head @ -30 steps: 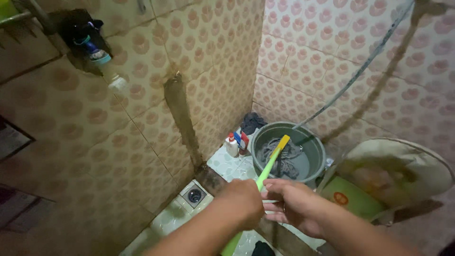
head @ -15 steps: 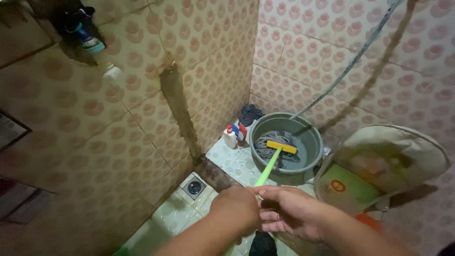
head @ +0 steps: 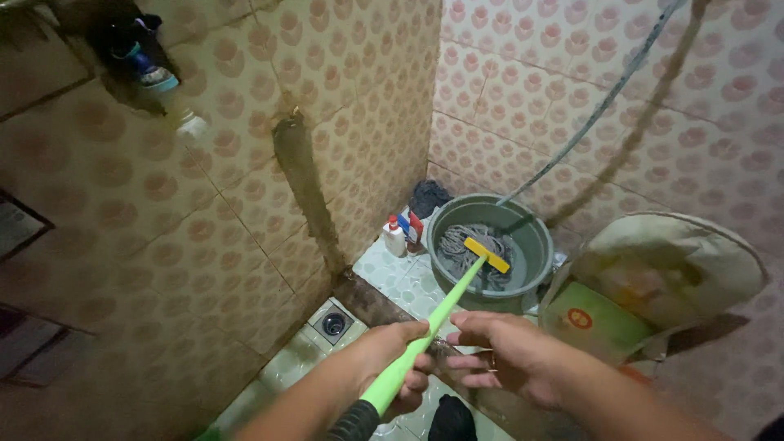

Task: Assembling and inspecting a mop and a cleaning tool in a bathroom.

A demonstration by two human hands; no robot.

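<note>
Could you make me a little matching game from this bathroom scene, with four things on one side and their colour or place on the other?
Things:
1. mop handle
2. bucket
3. floor drain
4. small white bottle

Descriptions:
A. grey, holding the mop head
B. bright green, gripped by the left hand
C. standing on the floor between wall and bucket
D. set in the floor at the foot of the left wall

Pairs: 1-B, 2-A, 3-D, 4-C

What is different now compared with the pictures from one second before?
The right hand let go of the green mop handle and now hovers open beside it. The left hand keeps gripping it. The mop head twisted inside the grey bucket, its yellow bar turning. The bucket, the bottles and the floor drain stayed in place.
</note>
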